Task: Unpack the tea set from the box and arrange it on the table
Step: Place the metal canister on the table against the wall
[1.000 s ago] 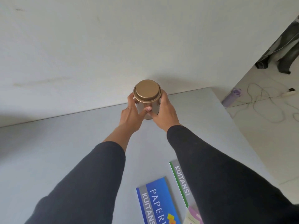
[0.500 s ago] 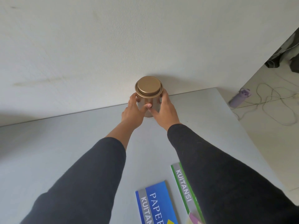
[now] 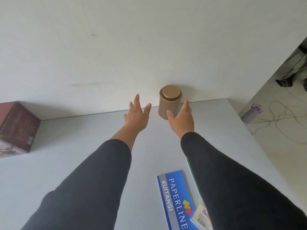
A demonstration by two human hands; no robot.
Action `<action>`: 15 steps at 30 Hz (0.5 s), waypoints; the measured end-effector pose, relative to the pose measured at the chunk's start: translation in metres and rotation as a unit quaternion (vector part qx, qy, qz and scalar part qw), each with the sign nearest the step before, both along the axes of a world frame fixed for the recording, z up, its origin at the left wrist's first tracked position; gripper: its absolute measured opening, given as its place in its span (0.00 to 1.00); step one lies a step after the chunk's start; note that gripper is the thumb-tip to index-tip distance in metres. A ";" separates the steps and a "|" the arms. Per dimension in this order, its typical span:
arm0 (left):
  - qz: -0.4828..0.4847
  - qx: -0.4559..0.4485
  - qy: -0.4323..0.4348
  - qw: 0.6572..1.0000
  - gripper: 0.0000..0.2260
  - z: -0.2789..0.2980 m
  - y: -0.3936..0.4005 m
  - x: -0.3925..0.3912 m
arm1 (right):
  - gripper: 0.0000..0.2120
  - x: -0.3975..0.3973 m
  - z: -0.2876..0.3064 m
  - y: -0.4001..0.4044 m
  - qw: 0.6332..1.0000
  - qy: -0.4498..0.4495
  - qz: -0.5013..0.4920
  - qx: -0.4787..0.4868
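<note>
A gold tea canister (image 3: 169, 102) with a round lid stands upright on the grey table (image 3: 83, 138), at its far edge against the white wall. My left hand (image 3: 137, 114) hovers open a little to the canister's left, fingers spread, not touching it. My right hand (image 3: 181, 119) is open just in front and to the right of the canister, thumb near its base. A dark brown box (image 3: 17, 128) sits at the table's far left.
A blue receipt book (image 3: 176, 200) lies near the front, with a green-edged book (image 3: 191, 171) and a small packet (image 3: 201, 214) partly under my right sleeve. The table's right edge drops to a tiled floor with a purple bottle (image 3: 251, 112) and loose cables (image 3: 285, 120).
Both hands have let go of the canister, which now stands on the table by the wall. The hands have opened and drawn apart. The view has swung left, bringing the box in.
</note>
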State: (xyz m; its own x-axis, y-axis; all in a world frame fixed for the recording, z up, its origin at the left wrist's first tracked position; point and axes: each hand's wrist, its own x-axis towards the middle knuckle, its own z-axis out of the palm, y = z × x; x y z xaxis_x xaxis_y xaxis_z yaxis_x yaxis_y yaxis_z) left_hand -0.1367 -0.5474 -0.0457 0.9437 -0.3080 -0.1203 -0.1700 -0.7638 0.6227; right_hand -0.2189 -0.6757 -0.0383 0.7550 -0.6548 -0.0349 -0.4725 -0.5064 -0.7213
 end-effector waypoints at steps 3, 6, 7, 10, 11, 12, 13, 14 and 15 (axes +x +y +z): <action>-0.005 0.000 -0.023 1.000 0.29 0.027 0.040 -0.008 | 0.37 -0.005 0.030 0.036 0.999 -0.032 0.001 -0.010; -0.016 0.008 -0.057 0.998 0.29 0.052 0.093 -0.016 | 0.35 -0.004 0.059 0.085 0.997 -0.070 0.016 -0.026; -0.016 0.010 -0.069 0.997 0.28 0.059 0.114 -0.019 | 0.35 -0.005 0.068 0.105 0.996 -0.075 0.023 -0.031; -0.011 0.014 -0.094 0.995 0.29 0.078 0.189 -0.030 | 0.35 -0.007 0.088 0.175 0.995 -0.083 0.039 -0.035; -0.006 0.020 -0.103 0.994 0.29 0.083 0.217 -0.032 | 0.34 -0.008 0.093 0.201 0.995 -0.085 0.050 -0.034; 0.002 0.027 -0.111 0.993 0.29 0.086 0.246 -0.034 | 0.34 -0.007 0.097 0.229 0.994 -0.087 0.064 -0.033; 0.016 0.031 -0.114 0.993 0.29 0.090 0.276 -0.034 | 0.34 -0.006 0.100 0.257 0.992 -0.090 0.081 -0.033; 0.037 0.034 -0.114 0.992 0.28 0.093 0.306 -0.033 | 0.34 -0.003 0.102 0.284 0.990 -0.094 0.103 -0.035; 0.059 0.037 -0.115 0.991 0.28 0.096 0.334 -0.032 | 0.35 0.000 0.104 0.309 0.986 -0.098 0.126 -0.038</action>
